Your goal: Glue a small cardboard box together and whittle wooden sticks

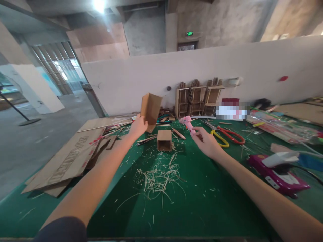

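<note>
My left hand (138, 127) is closed on the lower edge of a folded brown cardboard piece (150, 109), held up above the green table (202, 198). My right hand (207, 141) is closed around the handle of a pink glue gun (188, 123), whose body points away to the left. Between the two hands, a small open cardboard box (164, 140) rests on the table. A pencil-like stick (178, 133) lies just behind the box.
Straw-coloured shavings (156, 174) litter the table's middle. Flat cardboard sheets (73, 154) overhang the left edge. Red and yellow scissors (227, 136) lie to the right. A magenta tool (277, 174) and plastic packets (280, 129) sit far right. Cardboard racks (198, 99) lean on the white wall.
</note>
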A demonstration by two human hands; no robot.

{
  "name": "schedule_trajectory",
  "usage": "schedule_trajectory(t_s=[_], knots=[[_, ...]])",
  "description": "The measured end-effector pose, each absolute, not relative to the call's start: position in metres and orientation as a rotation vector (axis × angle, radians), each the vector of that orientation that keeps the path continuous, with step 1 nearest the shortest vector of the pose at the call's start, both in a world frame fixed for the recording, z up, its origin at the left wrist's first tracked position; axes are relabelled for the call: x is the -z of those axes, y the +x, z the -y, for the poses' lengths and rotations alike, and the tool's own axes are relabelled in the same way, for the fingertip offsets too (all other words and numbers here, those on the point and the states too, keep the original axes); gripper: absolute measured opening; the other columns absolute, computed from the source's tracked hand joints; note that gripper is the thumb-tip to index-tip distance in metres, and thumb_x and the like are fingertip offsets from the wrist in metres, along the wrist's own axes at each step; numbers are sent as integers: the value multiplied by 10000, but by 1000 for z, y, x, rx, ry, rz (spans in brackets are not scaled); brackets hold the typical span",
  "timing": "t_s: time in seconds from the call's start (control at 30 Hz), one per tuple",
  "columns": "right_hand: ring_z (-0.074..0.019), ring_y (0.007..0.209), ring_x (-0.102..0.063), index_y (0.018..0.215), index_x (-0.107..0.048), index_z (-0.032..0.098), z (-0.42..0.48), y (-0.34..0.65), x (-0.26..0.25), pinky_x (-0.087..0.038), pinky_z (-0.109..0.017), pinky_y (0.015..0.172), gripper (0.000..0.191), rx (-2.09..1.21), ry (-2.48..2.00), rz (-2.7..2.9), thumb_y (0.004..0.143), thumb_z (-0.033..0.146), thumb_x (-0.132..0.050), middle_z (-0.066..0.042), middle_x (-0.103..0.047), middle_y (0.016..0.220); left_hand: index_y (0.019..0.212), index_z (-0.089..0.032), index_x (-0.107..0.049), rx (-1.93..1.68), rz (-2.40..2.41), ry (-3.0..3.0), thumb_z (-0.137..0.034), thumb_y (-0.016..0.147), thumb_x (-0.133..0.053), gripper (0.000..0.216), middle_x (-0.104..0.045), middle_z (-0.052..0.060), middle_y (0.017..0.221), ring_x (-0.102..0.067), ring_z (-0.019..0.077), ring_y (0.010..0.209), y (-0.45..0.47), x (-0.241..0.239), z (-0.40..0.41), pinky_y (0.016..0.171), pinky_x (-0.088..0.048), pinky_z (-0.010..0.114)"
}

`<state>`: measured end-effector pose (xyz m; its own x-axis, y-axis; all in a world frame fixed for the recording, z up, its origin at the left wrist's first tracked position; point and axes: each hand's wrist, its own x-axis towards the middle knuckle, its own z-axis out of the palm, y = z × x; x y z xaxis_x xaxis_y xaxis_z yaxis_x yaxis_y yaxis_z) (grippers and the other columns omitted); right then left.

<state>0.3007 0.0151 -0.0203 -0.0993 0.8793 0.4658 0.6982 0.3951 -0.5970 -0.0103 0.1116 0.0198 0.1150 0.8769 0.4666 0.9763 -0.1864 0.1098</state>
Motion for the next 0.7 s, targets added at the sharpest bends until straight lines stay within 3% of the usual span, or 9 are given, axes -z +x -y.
schedule_trajectory(t_s=[0.2,0.4,0.57,0.7], knots=[[-183,718,-613,1218,-482,192,-11,298,12,-444,-298,652,364,-171,-1500,2003,912,374,-404,-66,-685,917,1165,-31,-528,736,2023,-1931,-300,905,-412,392,-493,214,1219,-601,295,1031,-59,-25,-100,928,-457,407],[-246,937,-600,1002,-633,202,-8,311,6,-417,-352,725,329,227,-1643,2479,924,349,-348,-85,-669,1058,1103,-70,-553,715,2110,-1927,-337,884,-448,362,-494,208,1220,-617,290,1016,-58,-20,-97,883,-488,394],[-245,906,-584,940,-643,184,2,307,8,-398,-382,742,300,363,-1631,2626,904,247,-352,-91,-657,979,1182,-137,-534,641,2064,-2040,-390,886,-414,408,-451,182,1324,-630,299,1028,-36,-8,-95,881,-502,394],[-230,900,-570,933,-630,167,19,282,8,-398,-391,788,288,370,-1399,2741,896,179,-345,-91,-638,950,1350,-179,-427,555,2043,-2162,-434,851,-468,562,-345,188,1443,-651,327,1004,-28,2,-92,858,-515,419]])
